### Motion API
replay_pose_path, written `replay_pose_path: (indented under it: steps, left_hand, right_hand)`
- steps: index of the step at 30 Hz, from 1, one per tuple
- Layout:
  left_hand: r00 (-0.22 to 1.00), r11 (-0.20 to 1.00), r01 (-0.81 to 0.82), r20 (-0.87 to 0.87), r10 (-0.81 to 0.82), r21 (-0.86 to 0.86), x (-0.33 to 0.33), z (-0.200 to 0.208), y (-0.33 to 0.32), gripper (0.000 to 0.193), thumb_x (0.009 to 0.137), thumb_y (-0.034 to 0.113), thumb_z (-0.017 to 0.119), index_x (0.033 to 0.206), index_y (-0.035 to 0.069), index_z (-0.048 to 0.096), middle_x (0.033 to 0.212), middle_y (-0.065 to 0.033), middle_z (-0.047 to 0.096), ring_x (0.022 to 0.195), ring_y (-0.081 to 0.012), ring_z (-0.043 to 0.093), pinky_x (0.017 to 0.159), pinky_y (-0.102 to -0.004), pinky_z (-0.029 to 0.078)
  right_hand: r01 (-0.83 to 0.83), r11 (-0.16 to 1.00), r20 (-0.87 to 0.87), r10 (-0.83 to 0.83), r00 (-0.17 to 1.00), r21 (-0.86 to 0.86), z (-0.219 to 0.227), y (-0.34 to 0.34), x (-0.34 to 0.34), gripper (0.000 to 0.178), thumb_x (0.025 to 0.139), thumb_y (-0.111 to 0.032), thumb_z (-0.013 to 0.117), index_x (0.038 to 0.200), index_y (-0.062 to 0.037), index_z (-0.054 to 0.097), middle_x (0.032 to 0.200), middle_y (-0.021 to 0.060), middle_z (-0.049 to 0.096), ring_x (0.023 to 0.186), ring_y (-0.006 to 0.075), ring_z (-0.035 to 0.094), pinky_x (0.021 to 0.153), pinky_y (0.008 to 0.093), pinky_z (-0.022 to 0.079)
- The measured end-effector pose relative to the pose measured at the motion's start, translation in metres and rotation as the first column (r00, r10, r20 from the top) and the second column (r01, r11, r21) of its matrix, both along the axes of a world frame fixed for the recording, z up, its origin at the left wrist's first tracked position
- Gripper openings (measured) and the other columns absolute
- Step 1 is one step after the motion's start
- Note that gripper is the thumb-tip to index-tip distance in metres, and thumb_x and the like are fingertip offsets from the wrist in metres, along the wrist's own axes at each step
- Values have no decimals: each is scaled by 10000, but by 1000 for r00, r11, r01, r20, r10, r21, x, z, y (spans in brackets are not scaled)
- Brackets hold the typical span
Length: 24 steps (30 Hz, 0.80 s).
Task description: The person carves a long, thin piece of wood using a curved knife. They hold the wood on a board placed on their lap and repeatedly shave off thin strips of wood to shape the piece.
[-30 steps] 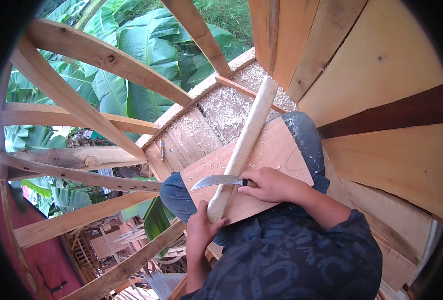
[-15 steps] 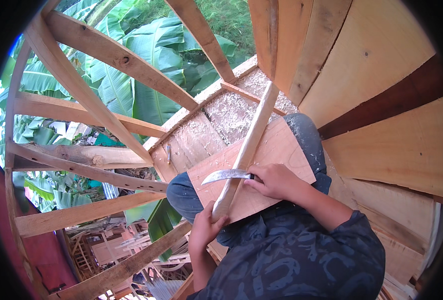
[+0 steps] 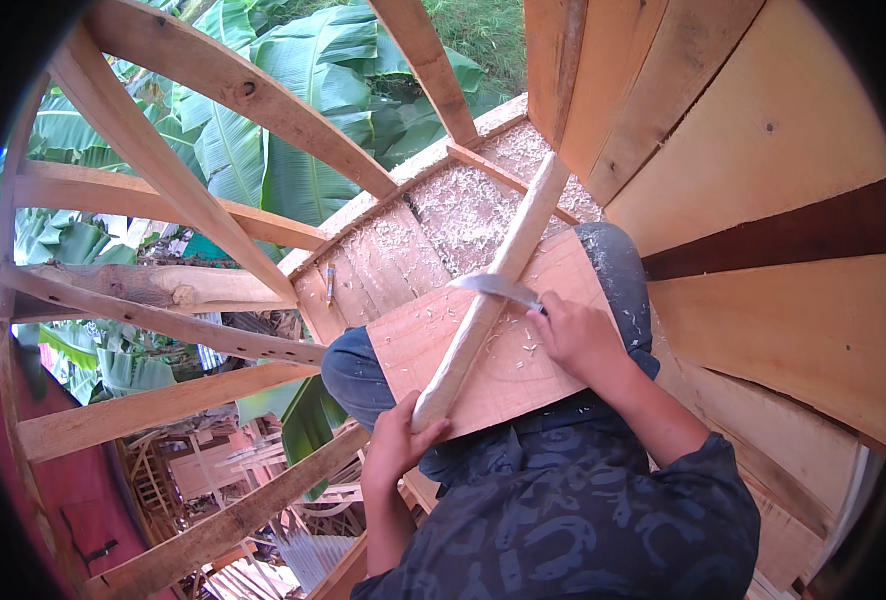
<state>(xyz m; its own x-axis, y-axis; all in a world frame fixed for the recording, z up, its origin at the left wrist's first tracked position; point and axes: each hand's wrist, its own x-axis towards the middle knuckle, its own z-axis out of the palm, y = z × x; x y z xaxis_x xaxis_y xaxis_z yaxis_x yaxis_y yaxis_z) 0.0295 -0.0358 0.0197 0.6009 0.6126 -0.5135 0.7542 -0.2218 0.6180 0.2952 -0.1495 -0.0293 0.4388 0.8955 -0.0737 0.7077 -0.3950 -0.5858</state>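
My left hand (image 3: pixel 403 438) is wrapped round the near end of a long pale wooden stick (image 3: pixel 471 345). The stick slants away to the far right, across a flat wooden board (image 3: pixel 418 362) that lies over my lap. In my right hand (image 3: pixel 573 335) is a knife (image 3: pixel 496 287) with a curved blade, gripped by its dark handle. The blade crosses the stick about midway, its tip pointing left; it looks slightly blurred. Small shavings dot the board. My right fingers close round the handle and partly hide it.
Shavings (image 3: pixel 478 225) cover the plank floor beyond my knees. A thin wooden strip (image 3: pixel 503 178) lies there, and a small marker-like object (image 3: pixel 330 285) is at its left. Slatted wooden railing (image 3: pixel 213 210) borders the left, with banana leaves (image 3: pixel 313 100) outside. A plank wall (image 3: pixel 733 140) rises on the right.
The knife has moved up along the stick, away from my left hand, and its blade has tilted. My right hand has moved with it; my left hand keeps its hold.
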Motion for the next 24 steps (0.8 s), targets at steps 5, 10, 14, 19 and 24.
replay_pose_path:
  steps: [5, 10, 14, 19, 24]
  left_hand:
    - [999, 1000, -3, -34, 2, -13, 5, 1, 5, 420, 783, 283, 753, 1069, 11, 608, 841, -222, 662, 806, -378, 667, 718, -389, 504]
    - [999, 999, -2, -49, 0, -37, 4, -1, 7, 427, 770, 302, 759, 1066, 31, 614, 831, -223, 656, 794, -385, 658, 705, -388, 502]
    - [998, 1000, 10, -57, -11, -16, 3, -1, 9, 414, 754, 284, 757, 1048, 30, 614, 807, -227, 646, 791, -401, 647, 690, -396, 505]
    - [1000, 1000, 7, 9, -7, -18, 9, 0, 14, 391, 731, 255, 749, 1018, 25, 614, 776, -233, 635, 781, -412, 637, 670, -414, 502]
    - [998, 1000, 19, -54, -19, 17, 5, -2, 14, 391, 703, 250, 747, 1004, 37, 618, 772, -240, 624, 778, -424, 619, 672, -441, 491]
  right_hand:
    - [27, 999, 21, -26, 999, -40, 6, 5, 22, 284, 951, -311, 524, 922, -29, 532, 658, 192, 633, 604, 375, 647, 542, 472, 519]
    - [-30, 997, 49, 33, 998, -69, 7, 5, 14, 272, 958, -304, 516, 921, -35, 533, 652, 192, 633, 607, 375, 648, 542, 474, 520]
    - [116, 992, 129, -109, 986, -51, 3, 12, 50, 253, 963, -294, 510, 917, -46, 528, 659, 190, 631, 584, 360, 645, 525, 471, 516]
    - [-138, 985, 50, 144, 988, -105, 14, 9, 12, 267, 952, -311, 521, 902, -49, 518, 656, 201, 624, 579, 383, 634, 542, 480, 516]
    - [113, 986, 132, -97, 986, -123, 3, 20, 61, 277, 965, -302, 499, 892, -35, 516, 682, 224, 627, 634, 418, 634, 577, 501, 508]
